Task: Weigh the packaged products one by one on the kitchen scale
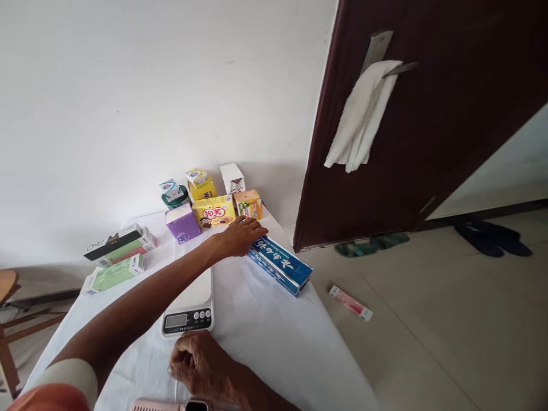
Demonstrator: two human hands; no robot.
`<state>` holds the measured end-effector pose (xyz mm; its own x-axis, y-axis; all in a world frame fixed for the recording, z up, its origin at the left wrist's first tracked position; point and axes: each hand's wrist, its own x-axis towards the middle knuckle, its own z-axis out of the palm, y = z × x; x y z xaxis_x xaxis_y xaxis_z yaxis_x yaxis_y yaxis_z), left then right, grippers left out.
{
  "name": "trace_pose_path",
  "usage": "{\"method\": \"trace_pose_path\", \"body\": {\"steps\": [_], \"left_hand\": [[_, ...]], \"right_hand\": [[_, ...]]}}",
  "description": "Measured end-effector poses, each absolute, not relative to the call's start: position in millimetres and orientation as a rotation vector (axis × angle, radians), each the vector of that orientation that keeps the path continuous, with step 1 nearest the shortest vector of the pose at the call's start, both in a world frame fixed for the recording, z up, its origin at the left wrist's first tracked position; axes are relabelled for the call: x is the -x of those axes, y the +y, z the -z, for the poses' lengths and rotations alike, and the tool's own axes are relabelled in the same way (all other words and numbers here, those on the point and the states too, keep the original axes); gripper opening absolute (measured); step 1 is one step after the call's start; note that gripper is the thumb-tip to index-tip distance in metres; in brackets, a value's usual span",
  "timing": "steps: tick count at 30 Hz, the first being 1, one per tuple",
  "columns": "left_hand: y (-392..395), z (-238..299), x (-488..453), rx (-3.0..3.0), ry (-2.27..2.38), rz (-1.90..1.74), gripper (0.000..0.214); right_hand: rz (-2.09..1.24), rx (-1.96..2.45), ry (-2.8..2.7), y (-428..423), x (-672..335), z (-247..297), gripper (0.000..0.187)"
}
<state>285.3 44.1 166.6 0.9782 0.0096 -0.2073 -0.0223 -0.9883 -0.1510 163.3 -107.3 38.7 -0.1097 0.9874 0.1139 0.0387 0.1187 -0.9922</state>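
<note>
White cloth (pixel 274 337) is bearing a long blue carton (pixel 282 260) I'm judging light, stiff, best side-held; left hand (pixel 244 235) is touching, grasp unclear

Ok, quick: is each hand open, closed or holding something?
Left hand: on the far end of the blue box; grip cannot be told.
Right hand: loosely closed near the scale, nothing visible in it.

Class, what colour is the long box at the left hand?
The long box is blue with white writing, head view.
</note>
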Motion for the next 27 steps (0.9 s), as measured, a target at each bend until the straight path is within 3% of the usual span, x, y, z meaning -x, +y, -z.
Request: {"method": "trace_pose_path", "body": {"steps": [5, 11, 17, 27], "left_hand": [[41.2, -176.0, -287.0, 2.965, 0.020, -0.341, 0.035], [42.0, -200.3, -247.9, 2.977, -0.108, -0.277, 0.037], [56.6, -218.2, -143.2, 3.080, -0.431, -0.205, 0.043], [69.1, -179.2, -35.6, 2.984, -0.923, -0.361, 0.038]], "right_hand": [[-1.181, 1.111, -1.386, -106.3, -164.2, -37.4, 0.007], [-1.167, 1.115, -1.404, -105.9, -161.4, -34.9, 0.003], [-1.146, 1.110, -1.417, -105.5, -158.8, -35.1, 0.006], [-1.162, 1.147, -1.420, -105.7, -156.7, -35.6, 0.007]]}}
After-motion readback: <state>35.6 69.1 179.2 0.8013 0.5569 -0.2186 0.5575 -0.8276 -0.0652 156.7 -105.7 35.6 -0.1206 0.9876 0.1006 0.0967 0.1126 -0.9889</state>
